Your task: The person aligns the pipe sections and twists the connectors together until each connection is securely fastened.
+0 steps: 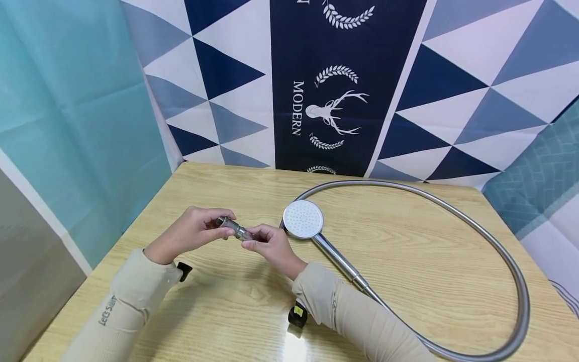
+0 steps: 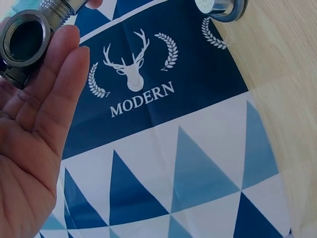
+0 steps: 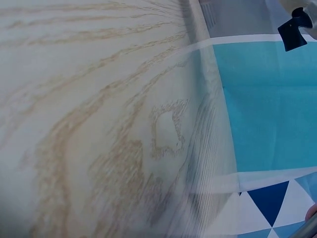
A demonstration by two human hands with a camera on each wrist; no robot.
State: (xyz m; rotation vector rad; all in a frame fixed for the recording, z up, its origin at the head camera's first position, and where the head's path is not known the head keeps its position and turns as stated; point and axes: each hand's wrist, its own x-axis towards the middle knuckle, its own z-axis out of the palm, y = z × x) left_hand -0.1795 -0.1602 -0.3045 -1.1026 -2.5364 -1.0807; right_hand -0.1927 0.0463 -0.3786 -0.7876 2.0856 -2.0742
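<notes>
In the head view my left hand (image 1: 187, 234) grips a grey metal pipe fitting (image 1: 237, 230) between thumb and fingers, above the left half of the table. My right hand (image 1: 273, 246) pinches the fitting's other end, thumb in front. Seen from the left wrist, the fitting (image 2: 58, 11) has a ribbed, thread-like section and a wide round opening turned to the camera. The left palm (image 2: 29, 148) faces the camera below it. From the right wrist, only a fingertip (image 3: 312, 212) beside a strip of grey metal (image 3: 306, 230) shows in the lower corner.
A shower head (image 1: 303, 219) with a chrome handle (image 1: 335, 255) lies right of my hands. Its metal hose (image 1: 489, 240) loops across the table's right side. Patterned cloth (image 1: 239, 65) hangs behind the wooden table (image 1: 217, 311). Small black devices (image 1: 184, 271) sit by both sleeves.
</notes>
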